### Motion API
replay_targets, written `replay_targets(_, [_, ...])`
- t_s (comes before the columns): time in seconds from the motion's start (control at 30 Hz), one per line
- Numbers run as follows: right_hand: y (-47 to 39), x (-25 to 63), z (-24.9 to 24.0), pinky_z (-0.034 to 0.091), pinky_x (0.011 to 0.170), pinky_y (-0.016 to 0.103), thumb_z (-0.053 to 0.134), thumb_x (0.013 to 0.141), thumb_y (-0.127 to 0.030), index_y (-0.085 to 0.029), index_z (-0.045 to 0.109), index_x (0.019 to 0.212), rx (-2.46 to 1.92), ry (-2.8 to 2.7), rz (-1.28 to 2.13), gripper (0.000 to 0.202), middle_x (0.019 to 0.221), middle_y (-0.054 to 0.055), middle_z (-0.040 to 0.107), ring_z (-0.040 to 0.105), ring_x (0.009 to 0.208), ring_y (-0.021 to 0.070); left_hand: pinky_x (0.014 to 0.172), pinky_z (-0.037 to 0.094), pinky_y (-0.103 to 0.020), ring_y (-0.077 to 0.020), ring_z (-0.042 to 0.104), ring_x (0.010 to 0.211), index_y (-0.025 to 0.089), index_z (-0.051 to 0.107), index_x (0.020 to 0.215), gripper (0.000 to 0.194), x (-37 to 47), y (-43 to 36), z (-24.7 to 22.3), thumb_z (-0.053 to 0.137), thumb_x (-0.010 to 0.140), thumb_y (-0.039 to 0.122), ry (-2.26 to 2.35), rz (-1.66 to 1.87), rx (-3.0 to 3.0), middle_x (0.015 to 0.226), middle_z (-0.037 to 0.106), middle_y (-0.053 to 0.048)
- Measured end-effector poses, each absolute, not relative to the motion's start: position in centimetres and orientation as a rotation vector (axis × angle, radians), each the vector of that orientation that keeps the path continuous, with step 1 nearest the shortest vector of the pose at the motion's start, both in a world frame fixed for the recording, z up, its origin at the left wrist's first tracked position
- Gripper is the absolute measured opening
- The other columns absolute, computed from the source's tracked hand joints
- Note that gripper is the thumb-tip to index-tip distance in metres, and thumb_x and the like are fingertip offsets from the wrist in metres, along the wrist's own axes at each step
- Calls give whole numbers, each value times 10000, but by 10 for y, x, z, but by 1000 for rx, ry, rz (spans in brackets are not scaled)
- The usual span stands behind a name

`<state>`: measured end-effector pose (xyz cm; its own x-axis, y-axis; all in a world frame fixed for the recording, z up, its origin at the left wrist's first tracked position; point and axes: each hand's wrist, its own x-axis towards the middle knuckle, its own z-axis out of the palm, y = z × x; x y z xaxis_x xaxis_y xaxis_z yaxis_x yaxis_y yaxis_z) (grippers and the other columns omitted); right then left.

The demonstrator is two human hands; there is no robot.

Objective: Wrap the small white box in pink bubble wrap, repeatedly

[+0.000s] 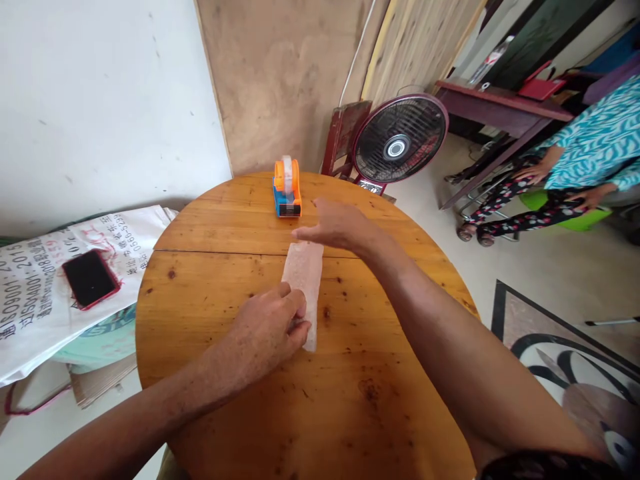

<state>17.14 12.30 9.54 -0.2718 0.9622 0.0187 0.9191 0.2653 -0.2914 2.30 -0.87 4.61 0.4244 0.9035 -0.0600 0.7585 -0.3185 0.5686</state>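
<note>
Pressing flat pale strip (305,283) on round wood table (210,220), L hand (270,330).

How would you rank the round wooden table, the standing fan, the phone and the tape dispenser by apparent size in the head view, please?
1. Round wooden table
2. Standing fan, though it stands farther back
3. Phone
4. Tape dispenser, close to the phone in apparent size and farther off, so this pair is unsure

Round table (210,413) mostly bare: open wood on near half and along left and right edges. Pale strip (304,280) lies mid-table, left hand (270,330) on near end, right hand (336,227) over far end. Tape dispenser (287,188) stands at far edge, only upright obstacle. Fan (400,139) stands beyond table, well apart.
</note>
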Motion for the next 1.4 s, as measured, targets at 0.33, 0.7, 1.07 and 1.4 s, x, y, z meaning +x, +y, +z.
replay_targets(0.33, [153,185,74,417,557,259,720,768,-206,-165,632,1031,-1686,-1873,1228,281,733,18,641,573,661,154,625,372,-275,-136,507,656,189,535,763,63,23,-8,45,537,825,181,1383,367,2168,821,582,-13])
replay_targets(0.7, [154,174,74,405,579,262,763,609,-140,-186,662,969,-1513,-2416,693,376,768,15,653,580,695,168,632,379,-294,-153,525,664,192,561,766,49,24,-6,48,543,812,186,1398,314,2216,811,594,-17])
replay_targets(1.07, [168,202,41,387,475,215,683,696,-42,-154,623,785,-1325,-1677,1466,155,569,-19,625,534,478,95,784,485,-413,-258,587,868,186,612,937,136,20,-10,47,587,805,206,1433,404,2333,957,631,-76])
replay_targets(1.4, [162,200,25,394,401,190,647,782,-88,-164,599,825,-1421,-1492,1375,100,616,-29,638,522,458,82,1038,444,-469,-294,538,1234,163,333,1478,743,14,6,25,582,781,234,1171,569,2169,1373,566,-144])
